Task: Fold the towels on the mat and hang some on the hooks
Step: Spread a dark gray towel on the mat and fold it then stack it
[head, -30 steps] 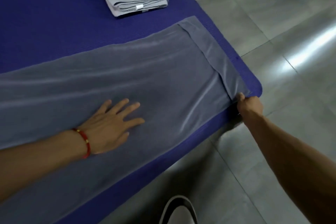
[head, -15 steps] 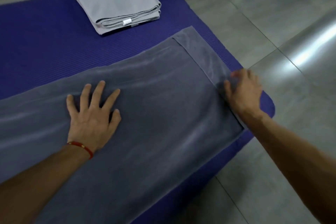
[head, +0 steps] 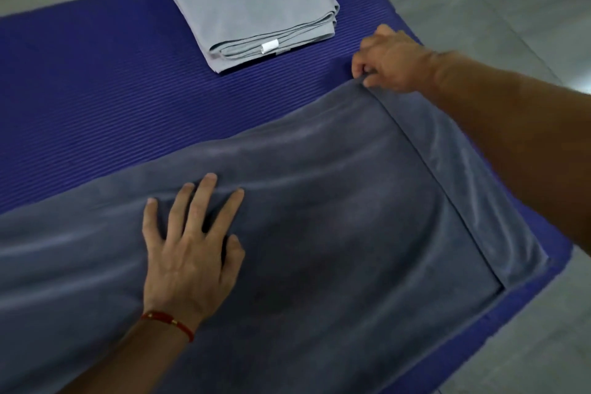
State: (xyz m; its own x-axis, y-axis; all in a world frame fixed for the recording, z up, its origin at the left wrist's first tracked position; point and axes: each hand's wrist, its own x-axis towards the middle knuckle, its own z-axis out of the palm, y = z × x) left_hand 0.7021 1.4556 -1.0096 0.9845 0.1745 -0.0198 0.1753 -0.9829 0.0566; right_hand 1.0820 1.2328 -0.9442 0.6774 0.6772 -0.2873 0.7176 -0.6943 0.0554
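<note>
Dark towel (head: 319, 217) spread flat on the mat (head: 96, 89), long axis running left to right, left end out of view, right end stopping just short of the mat's right edge. Along that right end, a narrow band turned over onto the cloth.

Right hand (head: 390, 61) at the far right corner: thumb and fingers curled, pinching the hem there, corner barely lifted. Left hand (head: 188, 243) flat with fingers spread, pressing mid-towel near the far edge, holding nothing.

From the pinch, nearly all of the towel lies leftward and back toward the body. Probably a setup for a fold: either the right end carried left along the long axis, or the far edge drawn toward the near edge. Either way, right hand clearly nearer the free end; left hand acting as an anchor, likely to sit in the path of a leftward fold and need shifting.

Near right corner unheld, close to the mat's edge and the floor (head: 511, 9); likely to lag or skew if only the far corner travels.

Folded towel (head: 243, 0), paler, beyond on the mat, apart from the dark one and just left of the right hand.
</note>
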